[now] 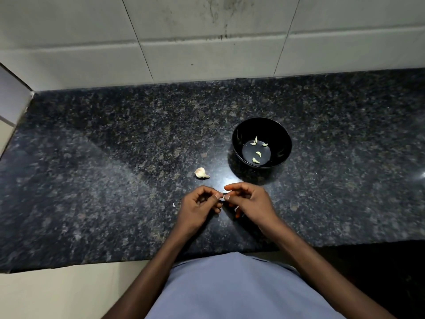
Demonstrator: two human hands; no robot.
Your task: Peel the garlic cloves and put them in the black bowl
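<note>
Garlic clove [222, 197], tiny, light and papery-skinned, sits mid-frame pinched between left hand [199, 207] and right hand [249, 201] fingertips; best nipped at its tip. Right of them, upward, black bowl [286, 143] holds peeled cloves [257, 149].

A black bowl [261, 142] holding pale yellow-green cloves [256, 160] sits right of centre on a dark speckled granite counter [115, 157] below off-white wall tiles [207, 31].
</note>
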